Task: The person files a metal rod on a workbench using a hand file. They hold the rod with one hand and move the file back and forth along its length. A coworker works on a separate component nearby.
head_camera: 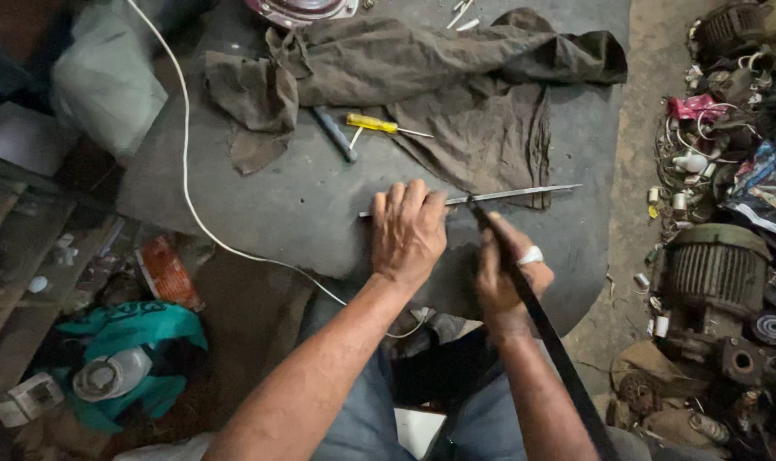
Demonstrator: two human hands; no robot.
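Head view: left hand lies flat, fingers spread, pressing a thin metal strip onto the dark round surface. Right hand is clenched around a long dark blade whose tip meets the strip. Nearby lie a yellow-handled screwdriver and brown cloth.

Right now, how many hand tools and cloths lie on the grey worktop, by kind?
Screwdrivers: 2, yellow-handled screwdriver and dark-handled screwdriver
Metal strip: 1, under the left hand
Dark blade: 1, in the right hand
Brown cloth: 1
Total: 5
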